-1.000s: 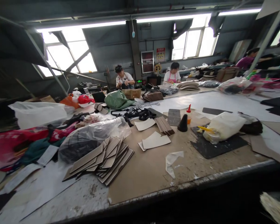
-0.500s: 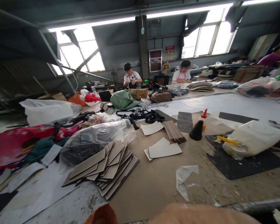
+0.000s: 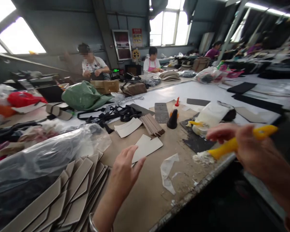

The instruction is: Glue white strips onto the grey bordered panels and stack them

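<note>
I had the right hand [image 3: 248,148] grasping the yellow brush [image 3: 224,148] right of the black cone [image 3: 172,120], bristles [image 3: 204,158] presumably angled off the fingers; the left hand [image 3: 124,167] spread empty near pale cards [image 3: 147,147], left of the cone.

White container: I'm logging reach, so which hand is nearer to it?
Right. The right hand, holding a yellow brush, is just to the near right of the white container; the left hand is farther off, leftward, by a pale card.
</note>
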Available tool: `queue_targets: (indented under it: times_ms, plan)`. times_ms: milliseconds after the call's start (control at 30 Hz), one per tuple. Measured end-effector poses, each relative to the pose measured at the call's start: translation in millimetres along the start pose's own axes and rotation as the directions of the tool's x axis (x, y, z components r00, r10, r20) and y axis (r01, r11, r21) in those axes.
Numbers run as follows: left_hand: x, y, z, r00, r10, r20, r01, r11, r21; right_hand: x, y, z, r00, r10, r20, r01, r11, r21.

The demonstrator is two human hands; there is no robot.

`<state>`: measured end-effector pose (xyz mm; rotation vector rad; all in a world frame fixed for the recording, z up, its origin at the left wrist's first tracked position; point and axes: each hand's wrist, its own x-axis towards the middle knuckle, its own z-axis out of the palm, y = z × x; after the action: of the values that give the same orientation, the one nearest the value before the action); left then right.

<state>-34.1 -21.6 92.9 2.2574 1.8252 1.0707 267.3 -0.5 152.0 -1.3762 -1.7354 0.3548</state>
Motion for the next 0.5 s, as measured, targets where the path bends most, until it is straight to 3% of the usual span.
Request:
queue_targets:
  times_ms: [100, 200, 333, 500]
  plan:
    - [-8.9, -55.3, 53.9, 0.994, -0.024, 0.105, 0.005, 0.984, 0.176, 18.6, 26.2, -3.3, 0.985, 0.17, 0.022, -0.17, 0.985, 0.04]
    - [-21.9, -88.2, 83.5, 0.985, -0.005, 0.173, -0.036, 0.972, 0.233, 27.0, 62.4, -11.0, 0.925, 0.38, 0.001, -0.378, 0.919, 0.111]
    - [-26.5, -102.2, 92.7, 0.99, 0.052, 0.133, -0.082, 0.969, 0.234, 33.7, 93.5, -21.3, 0.875, 0.481, -0.065, -0.439, 0.841, 0.316]
    - [-24.0, -108.7, 93.7, 0.993, 0.036, 0.11, -0.071, 0.94, 0.333, 55.3, 113.3, -19.3, 0.898, 0.427, -0.102, -0.395, 0.888, 0.236]
